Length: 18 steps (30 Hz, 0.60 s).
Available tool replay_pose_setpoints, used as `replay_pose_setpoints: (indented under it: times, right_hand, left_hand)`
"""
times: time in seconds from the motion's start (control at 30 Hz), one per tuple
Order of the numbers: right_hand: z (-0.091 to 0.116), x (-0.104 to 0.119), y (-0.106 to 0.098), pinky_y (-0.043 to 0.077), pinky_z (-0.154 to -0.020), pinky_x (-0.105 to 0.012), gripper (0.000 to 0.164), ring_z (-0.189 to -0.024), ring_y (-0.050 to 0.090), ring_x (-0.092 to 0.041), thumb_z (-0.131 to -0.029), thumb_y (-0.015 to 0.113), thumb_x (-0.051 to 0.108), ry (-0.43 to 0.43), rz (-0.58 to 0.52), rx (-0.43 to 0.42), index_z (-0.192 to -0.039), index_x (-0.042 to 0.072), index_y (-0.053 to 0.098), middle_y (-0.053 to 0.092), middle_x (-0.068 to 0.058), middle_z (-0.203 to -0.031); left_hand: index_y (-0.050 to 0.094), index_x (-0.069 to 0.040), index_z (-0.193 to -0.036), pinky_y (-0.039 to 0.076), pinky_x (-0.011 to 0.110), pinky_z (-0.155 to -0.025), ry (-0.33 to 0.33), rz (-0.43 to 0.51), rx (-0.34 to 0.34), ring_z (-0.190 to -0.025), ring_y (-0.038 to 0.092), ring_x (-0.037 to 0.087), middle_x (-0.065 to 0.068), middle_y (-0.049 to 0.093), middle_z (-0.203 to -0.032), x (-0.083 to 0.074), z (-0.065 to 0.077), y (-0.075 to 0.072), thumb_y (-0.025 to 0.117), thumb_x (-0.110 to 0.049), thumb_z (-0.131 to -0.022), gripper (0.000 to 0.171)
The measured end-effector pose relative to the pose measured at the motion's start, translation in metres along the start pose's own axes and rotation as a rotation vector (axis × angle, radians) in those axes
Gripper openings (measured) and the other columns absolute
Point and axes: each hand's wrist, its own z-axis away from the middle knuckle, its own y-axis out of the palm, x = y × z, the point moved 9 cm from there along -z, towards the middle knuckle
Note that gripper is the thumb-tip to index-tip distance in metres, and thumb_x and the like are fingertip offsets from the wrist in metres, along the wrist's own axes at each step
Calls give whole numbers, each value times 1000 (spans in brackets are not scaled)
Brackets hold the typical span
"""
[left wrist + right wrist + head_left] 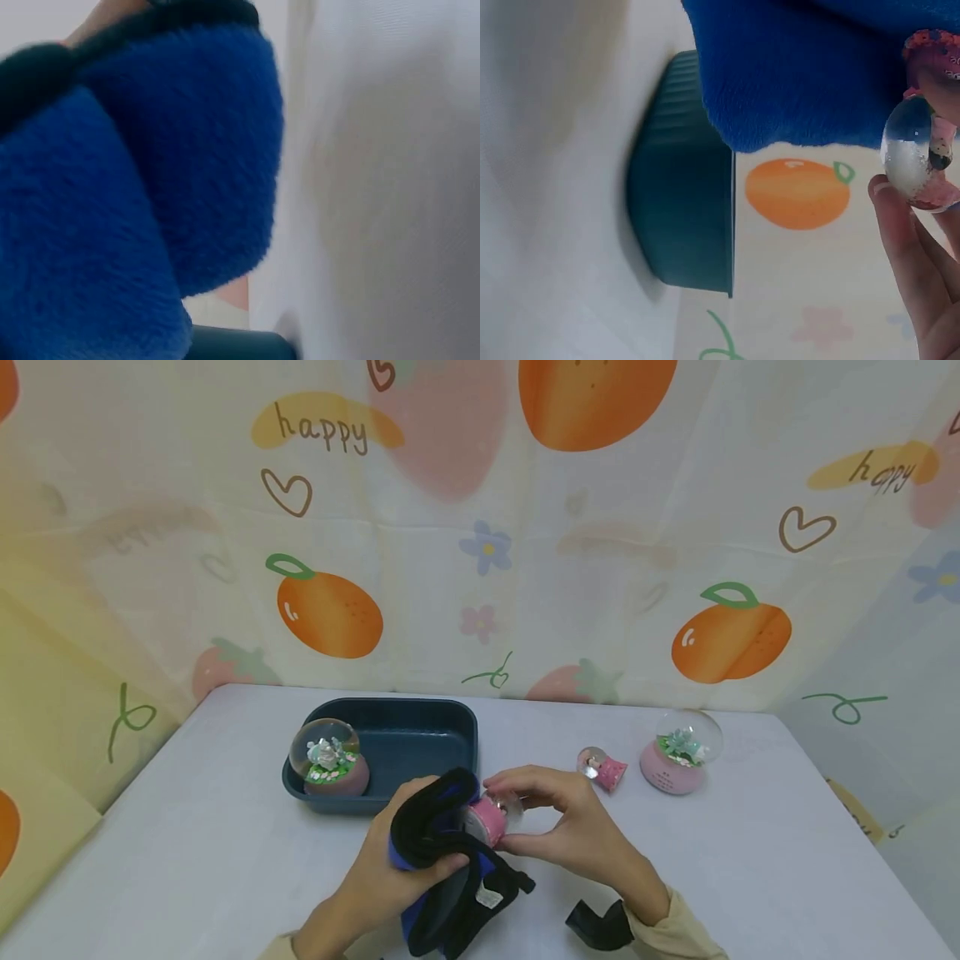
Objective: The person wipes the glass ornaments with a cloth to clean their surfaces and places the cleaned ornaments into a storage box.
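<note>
My left hand (pixel 367 877) grips a folded blue plush cloth (pixel 210 150) with thick black edging and a white label, its thumb across the near side. A small snow globe (pixel 491 820) with a pink base is held by my right hand (pixel 573 818), fingers and thumb around it. The globe's base faces the cloth, right at its black edge in the head view. From the right wrist, the clear dome (pixel 907 154) shows between the fingers, with the plush fabric beside it. Part of the base is hidden by the fingers there.
Behind the hands stands a dark teal tray (pixel 431 706), with a larger snow globe (pixel 333 764) at its left end. Right of it on the white table are another small pink globe (pixel 602 770), tipped over, and a large upright snow globe (pixel 675 758). A fruit-print curtain (pixel 487 610) hangs behind.
</note>
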Motion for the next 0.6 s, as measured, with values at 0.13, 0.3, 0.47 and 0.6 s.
replay_pose_setpoints:
  times: [0.13, 0.3, 0.47, 0.6]
  right_hand:
    - [0, 3, 3, 61, -77, -31, 44, -102, 69, -17, -74, 85, 2, -37, -23, 16, -115, 5, 68, 71, -15, -115]
    - [0, 2, 5, 61, -75, -32, 42, -104, 68, -16, -79, 81, 3, -16, -95, 60, -118, 4, 66, 68, -19, -119]
    - [1, 0, 2, 60, -81, -34, 41, -113, 65, -15, -82, 79, 4, 29, -134, 83, -121, 5, 65, 65, -19, -123]
    - [2, -2, -1, 59, -85, -32, 41, -116, 63, -13, -84, 77, 3, 54, -113, 74, -122, 5, 65, 65, -18, -125]
  left_hand:
    - [54, -7, -129, 48, 21, -98, 71, -56, -14, -107, 61, 10, 6, 64, -121, -5, -2, 1, 83, 6, -71, 66]
    - [60, -3, -118, 50, 19, -95, 144, -45, -107, -102, 64, 7, 6, 69, -110, -13, -1, -7, 79, 14, -70, 54]
    - [61, 3, -117, 49, 16, -94, 150, -61, -250, -106, 64, 3, -1, 69, -114, -17, 0, -19, 77, 16, -71, 50]
    - [61, 5, -116, 50, 16, -93, 98, -5, -296, -105, 65, 3, -10, 68, -115, -13, 0, -25, 75, 18, -71, 49]
